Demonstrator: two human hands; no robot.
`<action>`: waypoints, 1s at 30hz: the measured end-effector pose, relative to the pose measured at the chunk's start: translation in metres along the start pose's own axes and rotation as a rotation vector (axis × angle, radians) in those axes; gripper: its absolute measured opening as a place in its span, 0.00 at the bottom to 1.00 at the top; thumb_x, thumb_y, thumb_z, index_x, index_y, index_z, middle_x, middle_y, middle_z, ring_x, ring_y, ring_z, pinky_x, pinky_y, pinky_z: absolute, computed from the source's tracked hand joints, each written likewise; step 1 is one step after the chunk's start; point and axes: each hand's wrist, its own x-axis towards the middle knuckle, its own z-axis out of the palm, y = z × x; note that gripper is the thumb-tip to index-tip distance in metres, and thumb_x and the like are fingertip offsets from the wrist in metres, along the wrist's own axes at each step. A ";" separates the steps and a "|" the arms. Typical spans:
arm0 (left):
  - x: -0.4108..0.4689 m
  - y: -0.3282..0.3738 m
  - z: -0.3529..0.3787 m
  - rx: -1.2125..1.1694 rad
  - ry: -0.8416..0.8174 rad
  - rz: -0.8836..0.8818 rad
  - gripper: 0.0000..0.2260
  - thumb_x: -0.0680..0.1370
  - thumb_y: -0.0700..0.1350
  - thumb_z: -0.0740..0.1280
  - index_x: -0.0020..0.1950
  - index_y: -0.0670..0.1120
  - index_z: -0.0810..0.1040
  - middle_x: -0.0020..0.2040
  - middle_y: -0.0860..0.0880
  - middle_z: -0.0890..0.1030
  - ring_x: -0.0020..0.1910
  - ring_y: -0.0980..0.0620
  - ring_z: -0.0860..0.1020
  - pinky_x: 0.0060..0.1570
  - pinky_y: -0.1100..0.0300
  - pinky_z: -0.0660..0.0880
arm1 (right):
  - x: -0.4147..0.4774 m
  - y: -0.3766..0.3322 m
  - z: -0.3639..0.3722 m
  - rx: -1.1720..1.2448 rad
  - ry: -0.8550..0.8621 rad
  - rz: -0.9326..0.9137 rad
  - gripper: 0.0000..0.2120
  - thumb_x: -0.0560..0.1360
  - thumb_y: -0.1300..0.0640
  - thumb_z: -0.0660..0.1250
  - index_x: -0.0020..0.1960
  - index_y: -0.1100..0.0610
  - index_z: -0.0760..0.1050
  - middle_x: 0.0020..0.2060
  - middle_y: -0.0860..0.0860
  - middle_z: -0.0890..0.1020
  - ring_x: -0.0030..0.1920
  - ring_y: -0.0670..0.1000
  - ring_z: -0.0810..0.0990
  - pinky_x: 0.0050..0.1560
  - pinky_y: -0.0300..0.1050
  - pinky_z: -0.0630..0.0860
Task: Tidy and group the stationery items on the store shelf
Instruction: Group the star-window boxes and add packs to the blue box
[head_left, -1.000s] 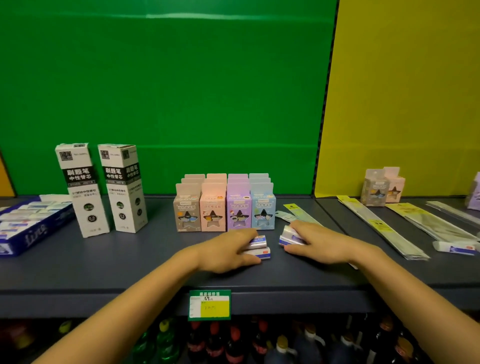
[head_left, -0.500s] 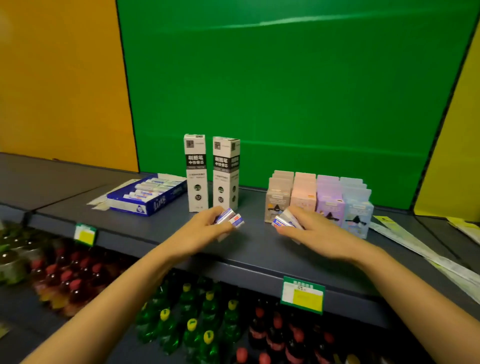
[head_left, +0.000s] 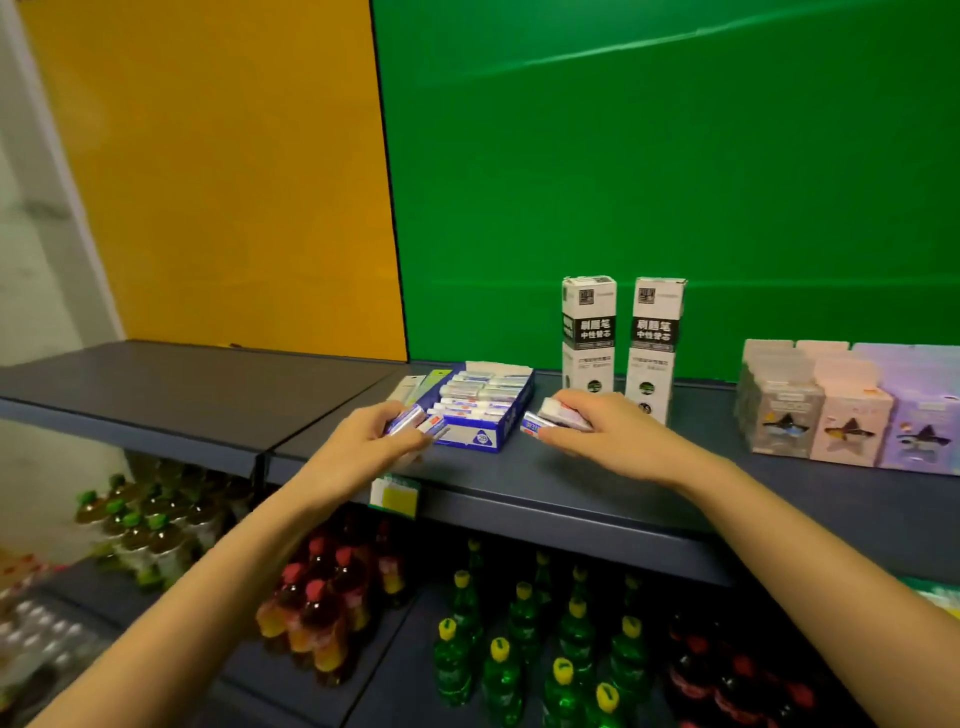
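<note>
— What do the hands hold?
— The left hand (head_left: 363, 447) curls its fingers round two small shiny blocks (head_left: 415, 422), maybe erasers. The right hand (head_left: 613, 436) grips a bunch of blocks (head_left: 553, 418).
— And between the fingers?
— A blue cardboard box (head_left: 478, 439) on the shelf (head_left: 545, 480), packed with rows of little blocks. Two tall white boxes (head_left: 588, 332) stand behind the right fingers.

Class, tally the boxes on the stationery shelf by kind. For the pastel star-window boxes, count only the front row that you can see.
Tall white pen-refill boxes: 2
Blue eraser display box: 1
Front-row pastel star-window boxes: 3 (grey, pink, purple)
Total: 6
</note>
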 end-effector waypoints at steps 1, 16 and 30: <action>0.004 -0.004 -0.008 0.013 0.009 0.013 0.13 0.71 0.50 0.67 0.47 0.41 0.78 0.33 0.51 0.77 0.23 0.64 0.69 0.24 0.72 0.65 | 0.009 -0.005 0.004 -0.004 0.012 -0.004 0.07 0.76 0.48 0.62 0.44 0.51 0.71 0.38 0.49 0.78 0.39 0.52 0.74 0.39 0.46 0.68; 0.113 -0.033 -0.028 0.219 -0.025 0.139 0.12 0.72 0.47 0.70 0.52 0.43 0.81 0.52 0.44 0.83 0.51 0.46 0.79 0.50 0.49 0.75 | 0.118 0.007 0.030 -0.217 0.093 0.114 0.16 0.74 0.50 0.65 0.58 0.56 0.76 0.55 0.54 0.79 0.54 0.54 0.76 0.48 0.45 0.68; 0.173 -0.058 -0.013 0.381 -0.227 0.312 0.11 0.72 0.46 0.70 0.52 0.44 0.80 0.54 0.46 0.81 0.52 0.48 0.77 0.53 0.45 0.75 | 0.145 0.017 0.043 -0.303 0.100 0.181 0.16 0.71 0.48 0.69 0.58 0.49 0.78 0.56 0.49 0.80 0.56 0.51 0.77 0.53 0.46 0.71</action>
